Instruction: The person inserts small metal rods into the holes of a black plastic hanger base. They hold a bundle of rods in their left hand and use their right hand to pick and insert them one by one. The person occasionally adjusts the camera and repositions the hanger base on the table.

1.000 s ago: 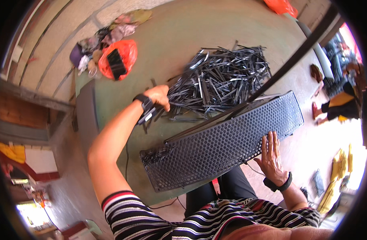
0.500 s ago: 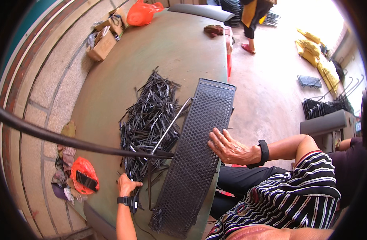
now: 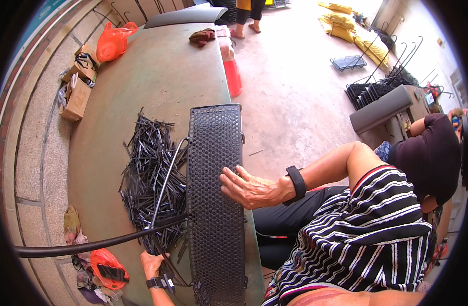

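Note:
A long black perforated metal panel (image 3: 216, 168) lies along the table's right edge. My right hand (image 3: 251, 188), wearing a black wristband, rests on it with fingers outstretched. Bent metal tubing (image 3: 165, 188) and a long dark rod (image 3: 91, 248) extend from the panel's left side. Left of the panel is a heap of thin black strips (image 3: 149, 178). At the near end of that heap is my left hand (image 3: 152, 262), with a dark band on its wrist. Its fingertips are hidden among the strips, so its grip is unclear. Some strips also show at the panel's near end.
The greenish table (image 3: 157, 76) bears an orange-red plastic bag (image 3: 114, 42) and a dark cloth (image 3: 201, 37). Along the left wall are cardboard boxes (image 3: 77, 99) and a red bag with a phone (image 3: 111, 273). Beyond lie yellow sacks (image 3: 341, 23) and black racks (image 3: 371, 92). Someone in dark clothing (image 3: 425, 158) is at right.
The view has turned, shifting the table and panel left; the panel now looks more upright. My right hand stays on the panel, my left at the heap. The far person's feet have moved.

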